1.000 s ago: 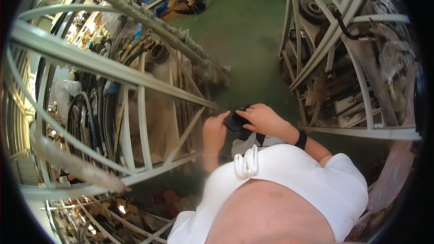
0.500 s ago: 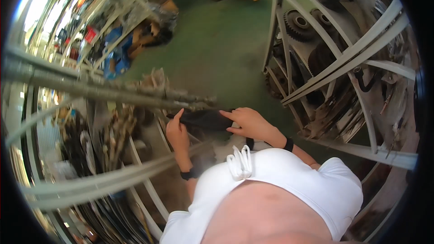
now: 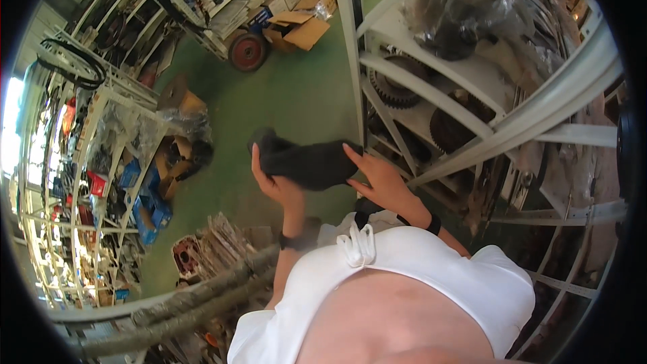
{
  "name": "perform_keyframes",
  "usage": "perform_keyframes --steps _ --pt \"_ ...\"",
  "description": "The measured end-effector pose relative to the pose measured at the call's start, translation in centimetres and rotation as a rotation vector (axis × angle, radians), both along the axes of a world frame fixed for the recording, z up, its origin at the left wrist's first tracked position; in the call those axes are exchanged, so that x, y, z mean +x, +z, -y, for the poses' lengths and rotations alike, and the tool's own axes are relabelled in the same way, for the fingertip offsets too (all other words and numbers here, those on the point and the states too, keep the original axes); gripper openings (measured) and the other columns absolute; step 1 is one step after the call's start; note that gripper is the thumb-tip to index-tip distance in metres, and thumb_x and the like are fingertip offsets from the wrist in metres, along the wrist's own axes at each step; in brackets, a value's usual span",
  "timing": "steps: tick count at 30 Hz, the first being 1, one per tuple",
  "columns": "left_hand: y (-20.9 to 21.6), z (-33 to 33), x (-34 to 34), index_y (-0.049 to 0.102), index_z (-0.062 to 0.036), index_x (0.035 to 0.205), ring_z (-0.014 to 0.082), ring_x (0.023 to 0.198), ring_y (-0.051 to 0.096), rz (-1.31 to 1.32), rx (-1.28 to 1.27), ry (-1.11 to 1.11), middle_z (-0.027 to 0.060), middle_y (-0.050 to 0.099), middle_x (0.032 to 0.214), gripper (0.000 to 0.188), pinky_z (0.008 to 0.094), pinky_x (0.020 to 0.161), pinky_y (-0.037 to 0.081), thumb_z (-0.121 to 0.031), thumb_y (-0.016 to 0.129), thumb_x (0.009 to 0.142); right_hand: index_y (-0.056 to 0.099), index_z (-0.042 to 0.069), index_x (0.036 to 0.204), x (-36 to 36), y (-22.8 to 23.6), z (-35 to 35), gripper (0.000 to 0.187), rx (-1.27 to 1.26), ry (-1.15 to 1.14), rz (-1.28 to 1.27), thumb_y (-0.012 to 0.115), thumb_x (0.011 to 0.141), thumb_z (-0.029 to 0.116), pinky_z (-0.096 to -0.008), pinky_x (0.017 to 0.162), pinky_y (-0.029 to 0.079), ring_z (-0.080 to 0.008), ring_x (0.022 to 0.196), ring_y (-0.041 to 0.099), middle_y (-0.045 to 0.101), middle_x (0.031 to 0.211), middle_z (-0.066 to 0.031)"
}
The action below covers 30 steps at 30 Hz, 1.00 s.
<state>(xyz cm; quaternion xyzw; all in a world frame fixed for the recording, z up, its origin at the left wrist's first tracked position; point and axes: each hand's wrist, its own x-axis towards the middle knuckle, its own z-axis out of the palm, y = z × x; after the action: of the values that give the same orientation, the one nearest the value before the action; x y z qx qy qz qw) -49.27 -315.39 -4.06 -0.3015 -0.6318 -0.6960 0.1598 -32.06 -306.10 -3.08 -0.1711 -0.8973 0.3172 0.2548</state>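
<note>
A dark grey, bent, hose-like piece (image 3: pixel 310 164) is held out in front of my chest, between both hands. Its bulging end points up at the left, and I cannot tell its exact kind. My left hand (image 3: pixel 275 185) grips it under that end, thumb along the near side. At the other end my right hand (image 3: pixel 387 189) pinches it between thumb and fingers. Both wrists wear black bands.
White metal shelving (image 3: pixel 445 87) with toothed gears (image 3: pixel 397 84) and a clear plastic bag (image 3: pixel 465 3) rises close on the right. Long rods (image 3: pixel 209 296) lie at the lower left. A red-wheeled cart (image 3: pixel 248 52) and an open cardboard box (image 3: pixel 300 30) stand ahead; blue boxes (image 3: pixel 149 205) sit left.
My view has turned to the right, and the shelf posts and rods have shifted in it. The dark piece has come farther out from my body, its left end tipped up, still in both hands.
</note>
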Motion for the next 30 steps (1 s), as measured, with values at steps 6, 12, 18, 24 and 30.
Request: perform_keyframes --steps 6,12,18,24,30 --pt "5.2 -12.1 -3.0 0.025 -0.0006 0.137 0.0235 0.122 0.039 -0.025 0.234 -0.402 0.0123 0.035 0.137 0.048 0.0335 0.101 0.030 -0.019 0.038 0.095 0.025 0.009 0.140 -3.2 3.1 -5.5 0.074 0.040 -0.163 -0.151 0.064 0.077 0.010 -0.0352 0.064 0.042 -0.0321 0.072 0.050 0.051 0.085 -0.0173" --pt "8.7 -23.1 -2.9 0.011 -0.0027 0.141 0.0259 0.135 0.015 -0.240 0.253 -0.734 0.0123 0.008 0.148 0.060 0.0350 0.109 0.011 -0.023 0.039 0.092 0.025 -0.002 0.137 -5.0 5.2 -8.7 0.071 0.164 -0.301 -0.304 0.062 0.077 0.005 -0.0345 0.088 0.040 -0.0336 0.101 0.052 0.049 0.116 -0.0232" --pt "8.8 -26.2 -1.5 0.025 0.0008 0.135 0.0369 0.110 0.046 -0.187 0.131 -1.072 0.0232 0.037 0.131 0.070 0.0362 0.097 0.034 0.000 0.053 0.071 0.026 -0.008 0.134 -7.7 3.5 -10.2 0.070 0.322 -0.629 -0.373 0.063 0.076 0.008 -0.0380 0.087 0.040 -0.0371 0.103 0.049 0.045 0.120 -0.0262" --pt "7.7 -26.8 -0.7 0.030 -0.0002 0.132 0.0417 0.098 0.045 -0.309 0.144 -1.381 0.0236 0.044 0.110 0.076 0.0401 0.088 0.037 -0.005 0.066 0.066 0.004 -0.013 0.132 -10.3 -3.4 -11.5 0.071 0.525 -0.896 -0.566 0.045 0.079 0.010 -0.0428 0.098 0.027 -0.0407 0.116 0.033 0.020 0.133 -0.0310" --pt "4.3 -27.5 -0.2 0.030 -0.0016 0.135 0.0387 0.089 0.046 -0.220 0.104 -1.793 0.0202 0.047 0.096 0.070 0.0385 0.080 0.038 -0.009 0.060 0.072 -0.003 -0.008 0.136 -9.8 -5.5 -10.6 0.073 0.664 -1.019 -0.403 0.038 0.079 0.011 -0.0487 0.104 0.017 -0.0434 0.125 0.026 0.016 0.138 -0.0317"
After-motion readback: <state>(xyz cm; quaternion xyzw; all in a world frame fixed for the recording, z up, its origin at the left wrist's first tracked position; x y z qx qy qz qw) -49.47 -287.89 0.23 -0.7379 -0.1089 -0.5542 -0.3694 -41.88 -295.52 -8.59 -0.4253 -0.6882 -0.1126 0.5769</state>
